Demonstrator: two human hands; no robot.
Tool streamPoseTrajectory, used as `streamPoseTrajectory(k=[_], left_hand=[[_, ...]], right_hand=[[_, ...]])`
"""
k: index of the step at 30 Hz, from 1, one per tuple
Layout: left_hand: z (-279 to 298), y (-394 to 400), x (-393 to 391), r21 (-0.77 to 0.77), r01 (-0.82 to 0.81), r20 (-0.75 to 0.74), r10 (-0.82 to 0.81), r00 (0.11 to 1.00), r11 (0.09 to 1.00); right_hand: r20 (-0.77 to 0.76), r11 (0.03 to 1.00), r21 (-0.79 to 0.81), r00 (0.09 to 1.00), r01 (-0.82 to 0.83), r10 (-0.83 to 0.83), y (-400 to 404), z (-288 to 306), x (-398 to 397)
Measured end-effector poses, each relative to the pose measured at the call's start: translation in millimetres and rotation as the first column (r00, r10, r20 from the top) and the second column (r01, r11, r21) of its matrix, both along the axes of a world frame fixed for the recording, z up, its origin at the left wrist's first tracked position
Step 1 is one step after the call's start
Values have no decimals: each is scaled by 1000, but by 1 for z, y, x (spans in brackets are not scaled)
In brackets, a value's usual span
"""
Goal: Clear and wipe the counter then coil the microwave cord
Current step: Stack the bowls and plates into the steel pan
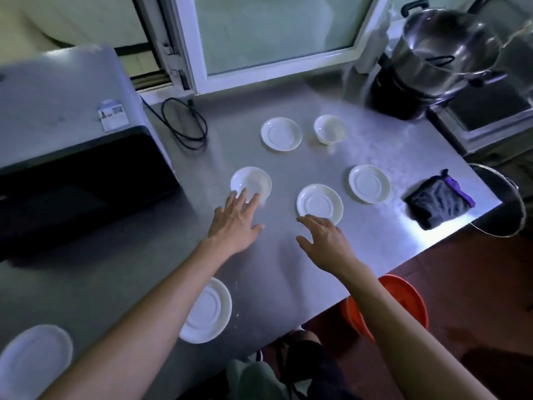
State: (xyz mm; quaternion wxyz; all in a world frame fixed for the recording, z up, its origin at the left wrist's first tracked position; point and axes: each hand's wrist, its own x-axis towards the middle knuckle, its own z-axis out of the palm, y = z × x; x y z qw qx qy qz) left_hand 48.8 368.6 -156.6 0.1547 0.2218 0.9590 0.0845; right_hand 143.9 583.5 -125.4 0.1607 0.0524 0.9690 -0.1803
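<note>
A small bowl [251, 183] near the tabletop [288, 269] centre is being touched by the spread left hand [235, 220]. A saucer [319, 203] is being approached by the right hand [324, 241], fingers apart. Both are probably being judged light, slippery and fragile; rims are being favoured.

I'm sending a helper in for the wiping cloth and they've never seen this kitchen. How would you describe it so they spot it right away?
Start at the steel counter under the window, with the microwave at its left end. Go to the opposite, right end, near the front corner, just past the white saucers. The cloth lies there: a dark, folded, soft lump with a purple edge, the only thing on the counter that isn't white crockery.
</note>
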Motion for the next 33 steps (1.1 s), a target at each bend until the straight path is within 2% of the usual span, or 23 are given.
streamPoseTrajectory(k=[11,18,23,27,33], left_hand=[[-27,53,-76,-130,-160,105,174,979,979],[-40,86,-103,-245,-226,219,281,934,943],[-43,95,-111,-257,-301,119,339,933,918],[-38,115,-128,-225,-312,94,340,936,923],[-26,159,-153,-149,-261,30,268,963,954]], right_hand=[[12,982,-158,994,-104,107,62,-42,-87],[-12,969,-168,984,-179,180,99,-52,-148],[-12,953,-203,974,-226,228,108,-56,-179],[-48,951,-212,975,-224,218,119,-60,-201],[-151,967,-116,967,-225,207,152,-67,-238]])
